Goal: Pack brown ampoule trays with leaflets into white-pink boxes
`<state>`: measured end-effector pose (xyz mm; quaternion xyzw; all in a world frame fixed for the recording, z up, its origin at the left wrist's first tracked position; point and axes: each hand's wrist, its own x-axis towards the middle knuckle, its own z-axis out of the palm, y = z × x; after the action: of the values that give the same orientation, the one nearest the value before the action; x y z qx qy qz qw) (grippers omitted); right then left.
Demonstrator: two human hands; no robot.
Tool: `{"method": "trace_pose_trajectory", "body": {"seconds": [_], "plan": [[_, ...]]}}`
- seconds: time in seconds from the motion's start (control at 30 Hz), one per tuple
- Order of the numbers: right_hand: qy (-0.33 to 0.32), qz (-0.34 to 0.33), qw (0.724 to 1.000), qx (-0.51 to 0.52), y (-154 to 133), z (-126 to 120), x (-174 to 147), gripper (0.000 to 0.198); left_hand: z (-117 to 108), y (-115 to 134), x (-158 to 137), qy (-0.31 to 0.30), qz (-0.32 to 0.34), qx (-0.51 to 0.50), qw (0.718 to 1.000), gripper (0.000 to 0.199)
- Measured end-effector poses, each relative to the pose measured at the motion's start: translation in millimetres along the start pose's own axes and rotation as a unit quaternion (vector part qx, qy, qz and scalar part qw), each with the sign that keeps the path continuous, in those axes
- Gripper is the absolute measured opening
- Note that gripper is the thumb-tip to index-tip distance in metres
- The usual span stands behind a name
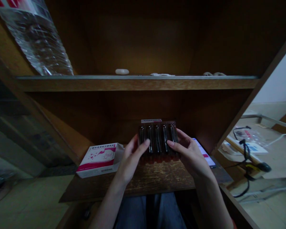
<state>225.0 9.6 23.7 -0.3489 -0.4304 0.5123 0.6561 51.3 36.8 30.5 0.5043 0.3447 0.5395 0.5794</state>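
Both hands grip a clear plastic tray of dark liquid vials (157,136), held tilted up above the wooden desk surface (157,179). My left hand (131,157) clasps its left side, thumb across the front. From the other side my right hand (189,154) holds it the same way, its thumb resting on the vials. Left of my left hand lies a white and magenta medicine box (101,159). A phone with a lit screen (203,152) is partly hidden behind my right hand. Beyond the tray, the top of a white printed piece (151,121) shows.
A shelf (138,84) crosses above the desk. On it stand a large clear water bottle (41,41), a white rounded object (122,72) and small pale items (214,73). To the right, a side table (276,159) carries a plastic bag, a cable and a yellowish pole.
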Motion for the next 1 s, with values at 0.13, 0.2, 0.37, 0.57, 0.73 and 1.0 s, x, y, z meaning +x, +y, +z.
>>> {"method": "trace_pose_trajectory", "body": {"seconds": [0.13,0.2,0.37,0.57,0.73,1.0], "plan": [[-0.011,-0.017,0.999,-0.03,3.2,-3.4,1.2,0.045,-2.0,3.2,0.0,-0.052,0.017,0.052,0.997,0.041],[-0.011,-0.028,0.999,-0.04,2.9,-5.0,1.5,0.046,-2.2,3.6,0.9,-0.056,0.023,0.059,0.996,0.044],[0.026,-0.107,0.992,-0.065,0.5,-9.6,2.4,0.05,-0.9,2.3,2.3,-0.066,0.101,0.115,0.986,0.054],[-0.037,-0.204,0.967,-0.146,-4.0,-16.2,3.2,0.059,-2.2,4.4,3.3,-0.061,0.241,0.176,0.953,0.053],[-0.069,-0.221,0.954,-0.191,-9.4,-15.0,0.8,0.064,-4.5,6.2,3.2,-0.059,0.299,0.204,0.93,0.049],[-0.092,-0.082,0.989,-0.079,-4.7,-12.9,-8.7,0.071,-7.4,3.3,7.1,-0.029,0.389,0.252,0.886,0.051]]}}
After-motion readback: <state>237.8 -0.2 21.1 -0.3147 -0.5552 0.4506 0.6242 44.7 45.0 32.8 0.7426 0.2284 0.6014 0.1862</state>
